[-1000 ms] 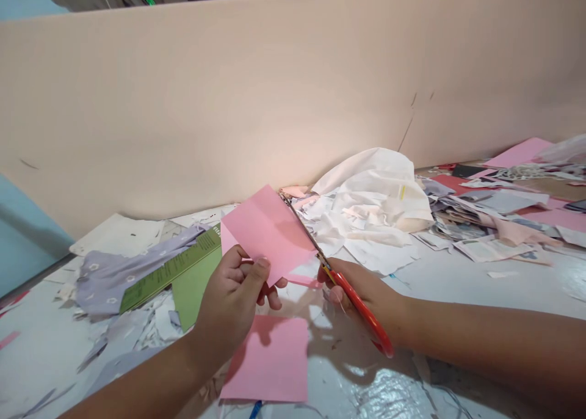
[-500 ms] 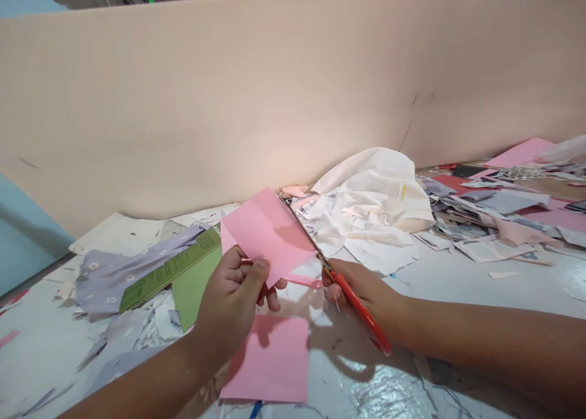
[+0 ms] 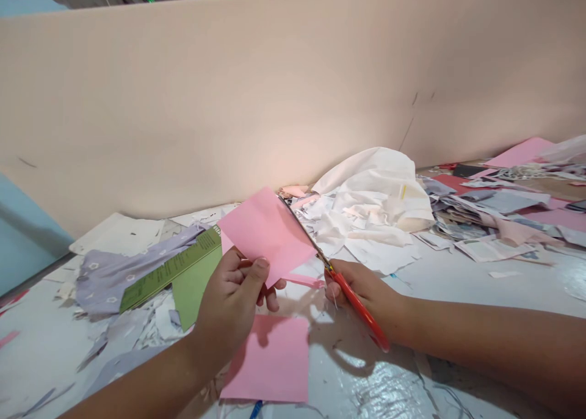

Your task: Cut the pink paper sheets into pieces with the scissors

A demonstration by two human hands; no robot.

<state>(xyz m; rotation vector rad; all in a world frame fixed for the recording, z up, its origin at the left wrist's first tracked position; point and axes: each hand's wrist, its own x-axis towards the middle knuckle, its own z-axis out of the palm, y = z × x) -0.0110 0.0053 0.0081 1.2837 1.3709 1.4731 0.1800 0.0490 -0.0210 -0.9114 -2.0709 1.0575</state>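
Note:
Between thumb and fingers, my left hand [image 3: 242, 284] pinches a sheet of pink paper [image 3: 270, 233], held tilted above the table. My right hand [image 3: 359, 284] is wrapped round the red handles of a pair of scissors [image 3: 359, 309]. Their blades point up and left and lie along the right edge of the pink sheet; whether they touch it I cannot tell. Below my left hand, a second pink paper piece [image 3: 279, 364] lies flat on the table. A narrow pink strip [image 3: 304, 280] shows behind, between my hands.
Crumpled white cloth or paper [image 3: 375, 193] is heaped by the beige partition [image 3: 274, 101]. Mixed scraps [image 3: 494, 223] cover the right side of the table [image 3: 458, 284]. On the left lie a green printed card [image 3: 192, 291] and lilac flowered fabric [image 3: 114, 278].
Almost everything stays in place. The pink sheet's left corner has shifted slightly left, and the scissor handles have risen a little.

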